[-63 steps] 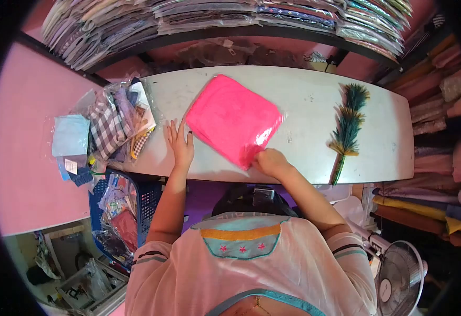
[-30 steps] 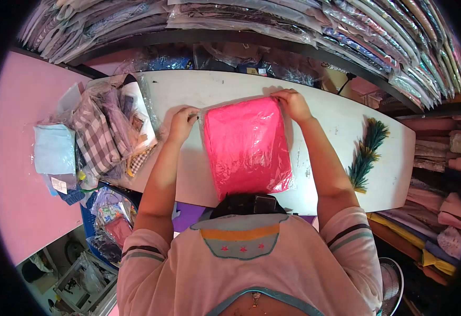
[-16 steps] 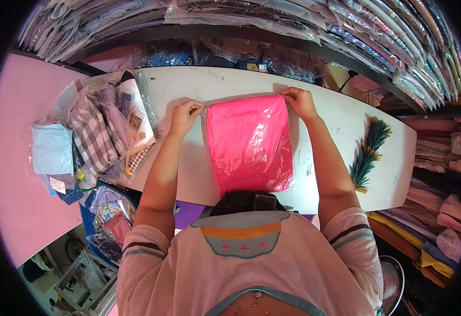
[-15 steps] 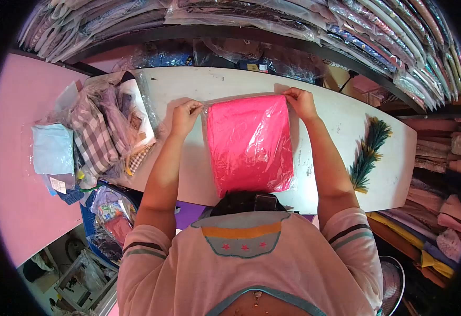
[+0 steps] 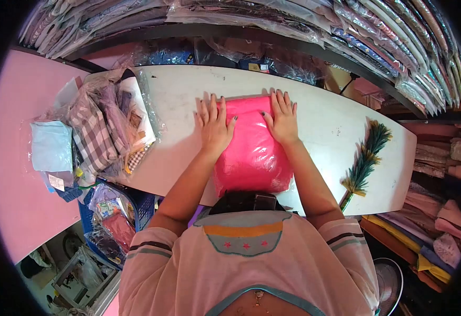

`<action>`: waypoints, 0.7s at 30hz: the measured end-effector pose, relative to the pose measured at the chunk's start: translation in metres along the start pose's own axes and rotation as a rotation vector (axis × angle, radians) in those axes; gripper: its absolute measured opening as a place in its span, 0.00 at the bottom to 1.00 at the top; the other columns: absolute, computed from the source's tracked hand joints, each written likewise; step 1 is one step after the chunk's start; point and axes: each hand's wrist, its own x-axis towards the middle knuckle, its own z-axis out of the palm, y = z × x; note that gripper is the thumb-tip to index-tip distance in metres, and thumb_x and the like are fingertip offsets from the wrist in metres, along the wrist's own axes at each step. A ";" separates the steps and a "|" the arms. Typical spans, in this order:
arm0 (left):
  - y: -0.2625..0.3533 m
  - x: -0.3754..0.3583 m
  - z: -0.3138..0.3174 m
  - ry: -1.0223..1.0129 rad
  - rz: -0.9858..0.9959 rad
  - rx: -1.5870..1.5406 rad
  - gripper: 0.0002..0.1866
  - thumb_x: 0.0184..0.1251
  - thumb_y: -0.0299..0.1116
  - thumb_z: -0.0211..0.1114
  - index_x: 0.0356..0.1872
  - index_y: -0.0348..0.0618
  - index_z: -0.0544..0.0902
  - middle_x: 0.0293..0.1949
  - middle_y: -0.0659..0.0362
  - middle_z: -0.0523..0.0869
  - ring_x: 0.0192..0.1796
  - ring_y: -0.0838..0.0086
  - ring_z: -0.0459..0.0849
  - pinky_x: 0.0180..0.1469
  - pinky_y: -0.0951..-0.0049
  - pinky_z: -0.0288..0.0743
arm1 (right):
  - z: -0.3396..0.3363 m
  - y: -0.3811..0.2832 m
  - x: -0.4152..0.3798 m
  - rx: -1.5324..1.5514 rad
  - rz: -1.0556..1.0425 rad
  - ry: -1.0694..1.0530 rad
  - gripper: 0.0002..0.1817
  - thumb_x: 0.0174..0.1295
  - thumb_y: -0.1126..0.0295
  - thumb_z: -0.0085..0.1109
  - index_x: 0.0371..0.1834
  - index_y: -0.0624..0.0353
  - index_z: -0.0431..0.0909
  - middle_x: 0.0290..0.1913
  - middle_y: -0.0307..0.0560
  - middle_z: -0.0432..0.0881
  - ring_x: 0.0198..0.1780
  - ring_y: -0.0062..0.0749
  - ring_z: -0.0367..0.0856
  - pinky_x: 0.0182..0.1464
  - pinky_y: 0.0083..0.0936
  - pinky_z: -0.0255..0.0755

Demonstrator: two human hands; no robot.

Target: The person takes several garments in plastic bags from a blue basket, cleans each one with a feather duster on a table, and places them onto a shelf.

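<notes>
A bright pink folded garment in clear plastic [image 5: 254, 158] lies flat on the white table [image 5: 314, 105], close in front of my body. My left hand [image 5: 216, 126] rests on its upper left edge, with the fingers stretched out and pointing away from me. On the upper right edge lies my right hand [image 5: 283, 118], palm down and fingers extended. Both palms press on the plastic, and neither hand grips it. The packet bulges and shines between them.
Bagged clothes, one of them checked [image 5: 96, 134], are heaped at the left. A light blue packet [image 5: 51, 146] lies beside them. Below stands a blue basket [image 5: 145, 208] of packets. A feather duster [image 5: 367, 158] lies at the right. Shelved garments in plastic [image 5: 272, 18] line the back.
Both hands have let go of the packet's upper corners and moved inward, now lying flat on it. The pink surface looks more puffed up.
</notes>
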 end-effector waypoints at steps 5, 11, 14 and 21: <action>-0.008 -0.006 0.012 -0.009 -0.004 -0.030 0.36 0.63 0.47 0.56 0.70 0.49 0.57 0.73 0.52 0.49 0.73 0.46 0.43 0.70 0.43 0.41 | 0.012 0.003 -0.006 0.065 0.037 0.011 0.35 0.61 0.51 0.52 0.70 0.54 0.58 0.71 0.47 0.57 0.73 0.46 0.50 0.69 0.57 0.42; -0.010 -0.005 0.018 0.030 0.005 0.006 0.35 0.63 0.48 0.56 0.70 0.50 0.58 0.72 0.53 0.51 0.72 0.46 0.46 0.70 0.43 0.42 | 0.013 0.001 -0.002 0.058 0.050 0.018 0.35 0.62 0.50 0.50 0.70 0.51 0.57 0.71 0.44 0.57 0.73 0.43 0.49 0.69 0.57 0.40; -0.010 -0.005 0.019 0.027 0.020 -0.002 0.35 0.63 0.47 0.57 0.70 0.49 0.57 0.72 0.51 0.50 0.72 0.46 0.46 0.70 0.43 0.41 | 0.016 0.005 -0.003 0.067 0.055 0.000 0.34 0.62 0.51 0.50 0.70 0.51 0.56 0.71 0.45 0.57 0.73 0.44 0.49 0.69 0.59 0.40; -0.033 -0.037 0.012 0.158 -0.059 -0.432 0.42 0.59 0.35 0.64 0.70 0.37 0.50 0.71 0.36 0.45 0.73 0.45 0.45 0.72 0.55 0.45 | -0.007 0.020 -0.036 0.212 0.316 0.302 0.37 0.58 0.62 0.58 0.68 0.66 0.55 0.62 0.66 0.63 0.63 0.57 0.61 0.64 0.41 0.58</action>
